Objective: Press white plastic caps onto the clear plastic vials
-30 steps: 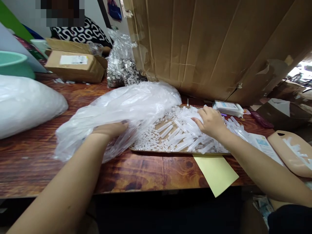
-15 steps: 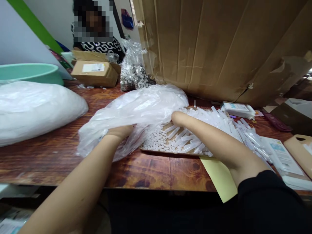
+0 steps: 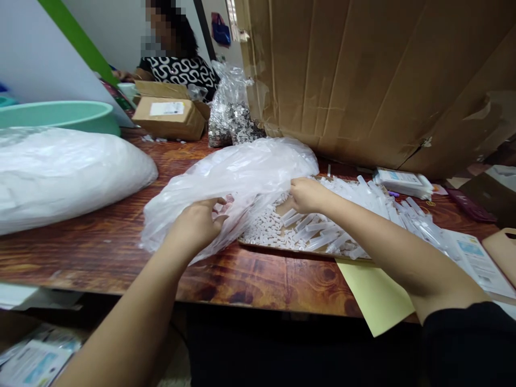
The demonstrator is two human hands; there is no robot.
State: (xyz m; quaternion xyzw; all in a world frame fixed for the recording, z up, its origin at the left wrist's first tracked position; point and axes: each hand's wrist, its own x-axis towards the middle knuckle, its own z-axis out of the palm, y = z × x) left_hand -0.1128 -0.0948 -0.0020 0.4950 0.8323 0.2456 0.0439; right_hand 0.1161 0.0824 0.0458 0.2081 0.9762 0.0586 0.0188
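Note:
A large translucent plastic bag (image 3: 234,169) lies bunched over the left end of a shallow cardboard tray (image 3: 278,248). My left hand (image 3: 197,223) is at the bag's near side, fingers curled but apart, with nothing seen in them. Closed on the bag's right edge is my right hand (image 3: 306,194), above the tray; its fingertips are partly hidden. Small white caps (image 3: 262,228) cover the tray's left part. Clear plastic tubes (image 3: 318,236) are heaped across its middle and right.
A full white bag (image 3: 68,177) and green basin (image 3: 60,113) stand left. Behind are an open carton (image 3: 169,115), bags of metal pieces (image 3: 234,118) and a tall cardboard sheet (image 3: 355,75). Yellow paper (image 3: 377,301) overhangs the front edge. A person (image 3: 181,67) sits across the table.
My left hand has come out from under the bag's plastic, its fingers now showing. My right hand stays at the bag's edge. The view has shifted slightly left.

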